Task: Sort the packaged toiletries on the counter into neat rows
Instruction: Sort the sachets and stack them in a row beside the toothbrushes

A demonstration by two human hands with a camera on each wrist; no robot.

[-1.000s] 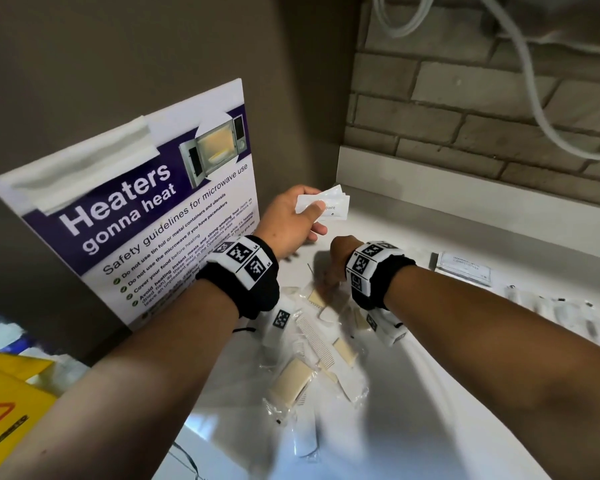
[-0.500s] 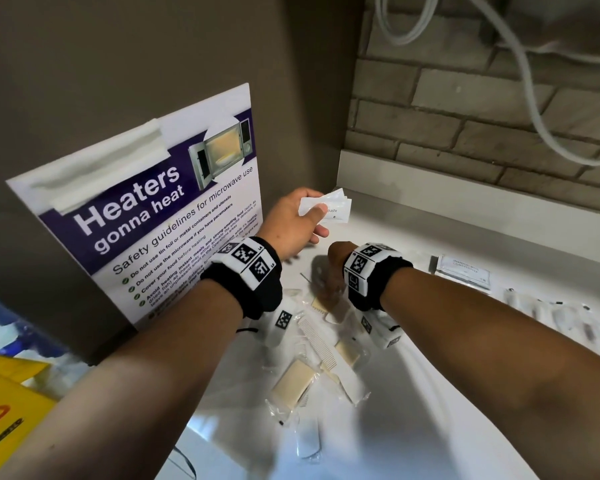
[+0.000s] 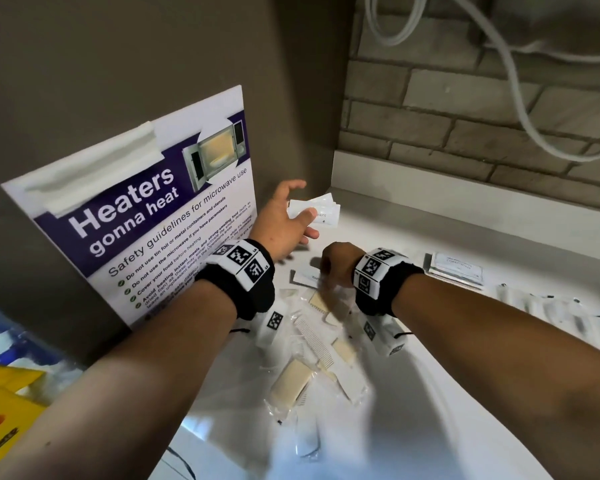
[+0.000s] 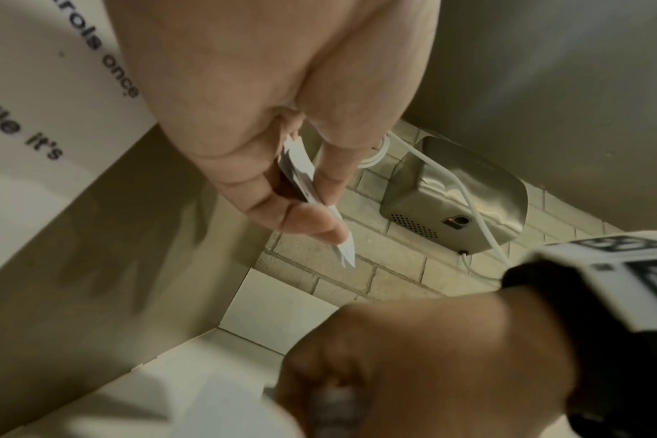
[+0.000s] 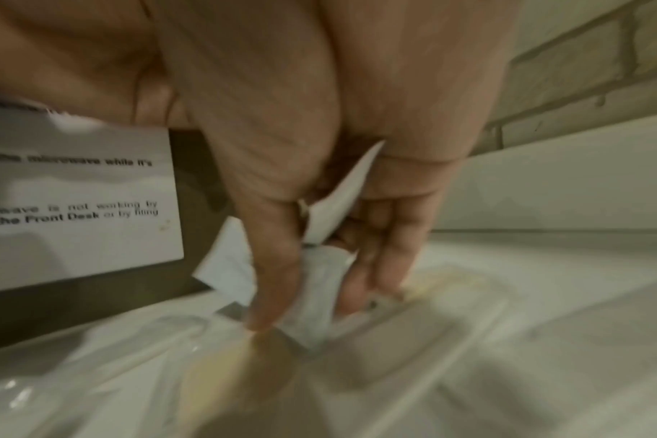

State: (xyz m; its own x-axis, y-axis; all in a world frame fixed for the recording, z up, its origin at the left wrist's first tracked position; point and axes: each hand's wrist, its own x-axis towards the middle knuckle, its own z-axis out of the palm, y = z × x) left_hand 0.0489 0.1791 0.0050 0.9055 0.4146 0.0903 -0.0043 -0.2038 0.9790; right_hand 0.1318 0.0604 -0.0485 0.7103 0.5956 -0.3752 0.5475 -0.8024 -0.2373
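White bench (image 3: 447, 393) in a corner, brick wall (image 3: 465, 98) behind, brown wall on the left with a microwave safety poster (image 3: 146, 216) leaning against it.

Left hand (image 3: 284, 220): raised above the bench near the corner. It grips a small stack of flat white sachets (image 3: 321, 211), thumb on top and fingers beneath. The left wrist view confirms this: sachets (image 4: 301, 174) seen edge-on, pinched between thumb and fingers.

Right hand (image 3: 336, 265): lowered onto the loose pile, knuckles up, fingers hidden in the head view. The right wrist view is blurred but shows thumb and fingers (image 5: 274, 266) curled round a white sachet (image 5: 319, 290), its lower corner near or on the bench; cannot tell which. A second white sachet (image 3: 307, 277) lies flat on the bench just left of this hand.

Loose pile (image 3: 319, 355) between the two forearms: clear-wrapped items overlapping without order, including a white comb (image 3: 314, 339) and a cream-coloured bar (image 3: 288, 382).

Sorted items at right: a flat packet stack (image 3: 458, 270) near the back edge, and a row of clear-wrapped long items (image 3: 551, 310) lying side by side further right.

Both wrists carry black bands with printed square markers (image 3: 241, 263).
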